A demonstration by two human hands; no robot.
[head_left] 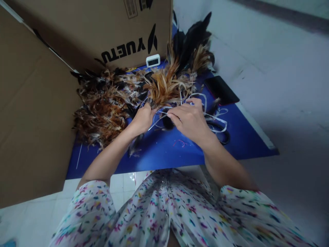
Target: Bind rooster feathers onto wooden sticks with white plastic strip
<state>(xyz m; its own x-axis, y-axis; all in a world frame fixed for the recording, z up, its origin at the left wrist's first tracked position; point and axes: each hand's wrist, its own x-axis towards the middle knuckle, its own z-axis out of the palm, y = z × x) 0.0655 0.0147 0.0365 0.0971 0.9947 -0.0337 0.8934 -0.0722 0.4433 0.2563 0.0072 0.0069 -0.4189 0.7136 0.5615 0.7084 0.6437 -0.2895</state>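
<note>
My left hand [143,118] grips the base of a bundle of orange-brown feathers [164,87] over a blue table [164,154]. My right hand [189,118] sits right beside it, fingers closed on a thin white strap [216,118] that loops across the table and runs to the bundle's base. A large heap of brown, black and white feathers [102,106] lies to the left of my hands. Taller black feathers [191,39] stand behind.
A big cardboard box [102,31] and a cardboard sheet [28,113] wall off the left and back. A small white device [153,60] stands by the box. A black flat object [221,90] lies at right, and black scissors [222,132] lie under the strap.
</note>
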